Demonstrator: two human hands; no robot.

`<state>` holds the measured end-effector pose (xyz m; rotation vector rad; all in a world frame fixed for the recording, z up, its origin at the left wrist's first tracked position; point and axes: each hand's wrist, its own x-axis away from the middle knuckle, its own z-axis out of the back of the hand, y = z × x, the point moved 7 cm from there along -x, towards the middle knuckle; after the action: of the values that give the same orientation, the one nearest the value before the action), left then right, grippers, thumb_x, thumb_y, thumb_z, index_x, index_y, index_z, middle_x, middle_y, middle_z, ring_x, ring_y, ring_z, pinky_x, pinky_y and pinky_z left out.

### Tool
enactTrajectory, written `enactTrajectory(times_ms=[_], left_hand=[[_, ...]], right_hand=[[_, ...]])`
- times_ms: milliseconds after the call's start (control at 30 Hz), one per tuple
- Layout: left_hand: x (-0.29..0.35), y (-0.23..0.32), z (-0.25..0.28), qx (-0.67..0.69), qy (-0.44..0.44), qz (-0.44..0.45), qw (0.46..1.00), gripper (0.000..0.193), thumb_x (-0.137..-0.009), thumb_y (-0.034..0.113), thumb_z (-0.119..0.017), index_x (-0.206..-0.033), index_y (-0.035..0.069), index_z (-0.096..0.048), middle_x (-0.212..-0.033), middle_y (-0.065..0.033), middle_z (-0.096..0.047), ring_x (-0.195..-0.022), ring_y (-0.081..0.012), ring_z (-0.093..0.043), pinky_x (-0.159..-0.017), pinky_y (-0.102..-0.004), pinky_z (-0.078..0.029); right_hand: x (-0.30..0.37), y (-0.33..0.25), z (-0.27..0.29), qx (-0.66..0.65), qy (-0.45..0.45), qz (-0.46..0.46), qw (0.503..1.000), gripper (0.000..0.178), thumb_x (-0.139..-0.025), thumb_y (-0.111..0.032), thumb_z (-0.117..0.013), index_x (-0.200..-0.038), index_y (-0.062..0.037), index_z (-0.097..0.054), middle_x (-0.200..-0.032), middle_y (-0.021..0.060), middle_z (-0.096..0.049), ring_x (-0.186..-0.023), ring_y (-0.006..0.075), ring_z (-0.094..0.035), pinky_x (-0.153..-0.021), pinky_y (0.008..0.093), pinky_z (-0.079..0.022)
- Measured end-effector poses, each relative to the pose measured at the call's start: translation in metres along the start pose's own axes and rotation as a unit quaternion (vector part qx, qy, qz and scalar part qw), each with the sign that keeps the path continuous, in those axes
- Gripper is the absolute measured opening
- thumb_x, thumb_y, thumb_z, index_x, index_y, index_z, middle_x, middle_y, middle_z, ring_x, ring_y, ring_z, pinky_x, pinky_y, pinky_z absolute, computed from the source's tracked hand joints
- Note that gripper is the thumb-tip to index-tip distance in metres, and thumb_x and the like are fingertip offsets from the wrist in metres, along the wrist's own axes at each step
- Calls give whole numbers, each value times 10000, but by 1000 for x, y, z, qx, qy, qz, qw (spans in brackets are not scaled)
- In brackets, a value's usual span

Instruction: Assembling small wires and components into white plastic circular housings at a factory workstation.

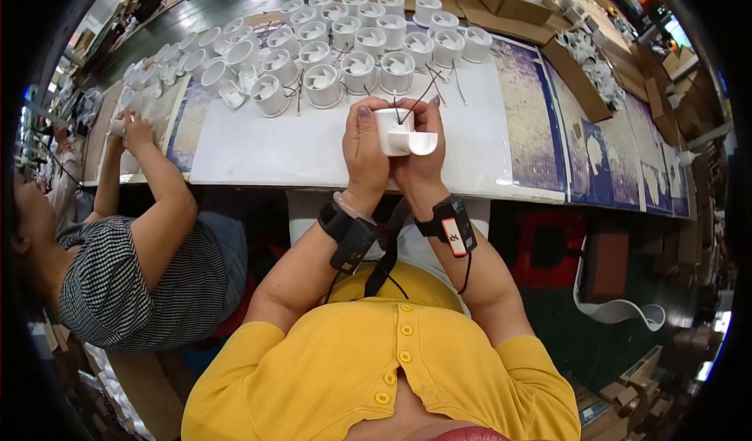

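Above the near edge of the table, a white plastic fan housing (394, 133) with a curved lip on its near side is held between my two hands. Dark thin wires come out of its far end. My left hand (366, 147) wraps its left side, and my right hand (423, 159) closes round the right side, with the lip in front of it. Just beyond my hands stand many similar round white housings (323, 87) with fan blades inside, grouped in rows. Dark wires trail from several of them onto the white sheet (258, 155).
At the left, a co-worker (133, 276) works at the same table with a small white part in hand. An open carton (576, 81) of white parts stands at the right, with more cardboard boxes behind. A red stool (548, 245) is under the table.
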<state>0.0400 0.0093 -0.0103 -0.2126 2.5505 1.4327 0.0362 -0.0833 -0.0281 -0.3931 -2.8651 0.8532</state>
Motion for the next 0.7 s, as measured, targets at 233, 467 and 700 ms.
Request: enactTrajectory(times_ms=[233, 467, 700], left_hand=[[10, 8, -6, -134, -27, -102, 985, 275, -1038, 212, -338, -981, 9, -514, -925, -49, -548, -829, -112, -497, -774, -256, -432], [26, 35, -28, -131, -102, -153, 974, 364, -921, 222, -602, -1199, 14, -494, -1211, -92, -510, -1043, -185, -533, -932, -304, -430], [19, 36, -17, -254, -197, -130, 938, 768, -685, 231, -846, -1306, 20, -445, -1319, -130, -468, -1134, -249, -520, -981, -358, -424]], right_hand=[[1, -2, 11, 35, -24, -3, 999, 451, -982, -462, -445, -866, -48, -580, -831, 37, -593, -770, 146, -581, -703, 273, -485], [1, 10, 10, -263, -38, -141, 954, 345, -985, -397, -457, -894, -90, -587, -860, 53, -624, -819, 200, -612, -788, 367, -523], [3, 9, 1, -270, -67, -149, 949, 409, -986, -444, -385, -994, -83, -577, -1033, 95, -646, -1034, 269, -600, -942, 443, -484]])
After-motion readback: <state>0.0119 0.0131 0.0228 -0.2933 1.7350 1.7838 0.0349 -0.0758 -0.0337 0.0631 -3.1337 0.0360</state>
